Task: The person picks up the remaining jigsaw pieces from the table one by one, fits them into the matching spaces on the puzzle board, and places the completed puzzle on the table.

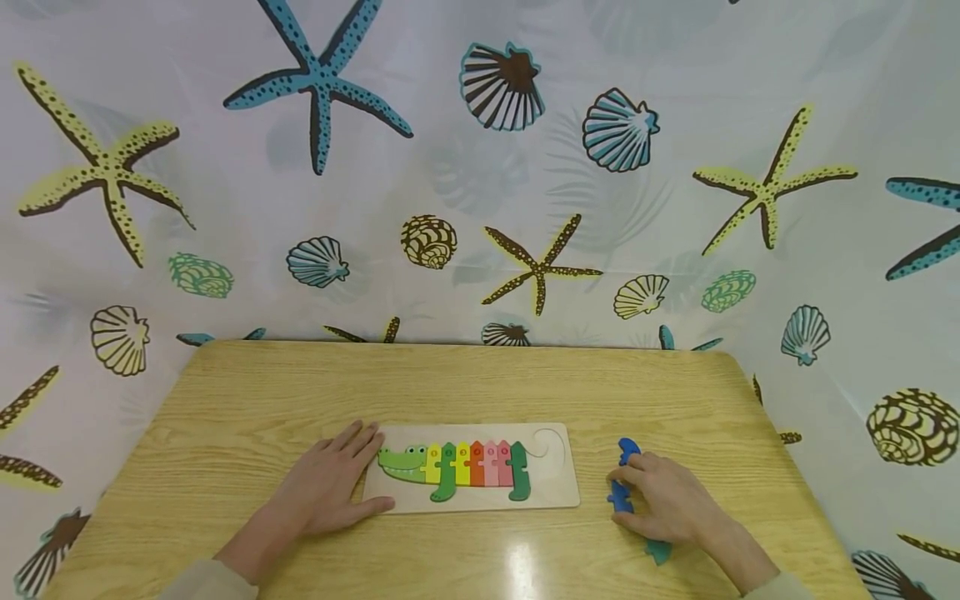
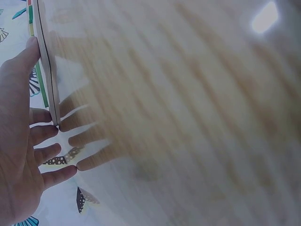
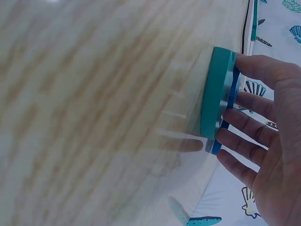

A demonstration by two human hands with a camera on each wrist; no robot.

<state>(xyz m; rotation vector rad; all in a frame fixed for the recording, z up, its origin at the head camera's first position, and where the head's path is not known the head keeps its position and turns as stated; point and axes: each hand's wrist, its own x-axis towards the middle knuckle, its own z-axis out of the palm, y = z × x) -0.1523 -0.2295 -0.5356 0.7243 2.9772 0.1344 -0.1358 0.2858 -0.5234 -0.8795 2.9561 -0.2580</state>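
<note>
A pale wooden board carries a crocodile puzzle with a green head and several upright coloured pieces, ending in a dark green piece. My left hand rests at the board's left end, fingers straight and thumb along its near edge. To the right of the board, my right hand has its thumb and fingertips around a blue puzzle piece, partly hidden by the fingers. Beneath that palm, a teal puzzle piece lies on the table; it stands out nearest in the right wrist view.
The board's right end shows a bare curled tail outline. The wood-grain table is bordered at the back and sides by a white curtain printed with starfish and shells.
</note>
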